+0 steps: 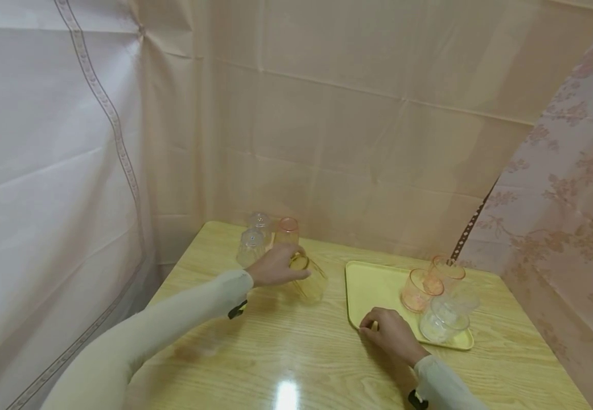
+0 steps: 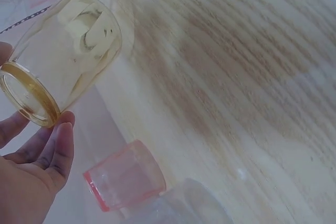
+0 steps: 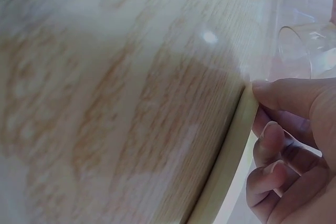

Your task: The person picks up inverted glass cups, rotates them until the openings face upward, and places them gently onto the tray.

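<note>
Left hand [image 1: 276, 266]: grip round the base of the tilted yellow cup [image 1: 313, 285], between pink cup [image 1: 287, 230] and tray [image 1: 373, 285]. Squeeze lightly; clear the pink cup. Right hand [image 1: 391, 333]: grip pinching the tray edge; hold steady.
</note>
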Demonstrator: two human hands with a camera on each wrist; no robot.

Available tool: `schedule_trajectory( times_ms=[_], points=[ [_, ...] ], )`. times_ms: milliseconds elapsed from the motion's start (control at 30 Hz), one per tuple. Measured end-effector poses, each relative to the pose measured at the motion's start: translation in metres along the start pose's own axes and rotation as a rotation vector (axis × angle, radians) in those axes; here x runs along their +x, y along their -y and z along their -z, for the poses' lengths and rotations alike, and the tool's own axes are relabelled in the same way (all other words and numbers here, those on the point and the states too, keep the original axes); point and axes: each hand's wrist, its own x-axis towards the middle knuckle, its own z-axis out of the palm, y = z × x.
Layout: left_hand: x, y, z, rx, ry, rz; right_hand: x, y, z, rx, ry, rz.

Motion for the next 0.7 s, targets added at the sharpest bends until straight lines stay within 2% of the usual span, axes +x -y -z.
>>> schedule_trajectory(
  times_ms=[300,467,700],
  points=[
    [-0.006,-0.004,-0.005,-0.051,-0.013,-0.009,0.001,0.0,-0.001,-0.001,0.007,-0.011],
    [-0.008,-0.006,-0.009,-0.119,0.0,-0.027,0.001,-0.001,-0.004,0.028,0.01,-0.04],
    [-0.009,-0.008,-0.015,-0.193,0.031,-0.007,0.006,0.002,-0.008,0.257,-0.005,-0.155]
  ],
)
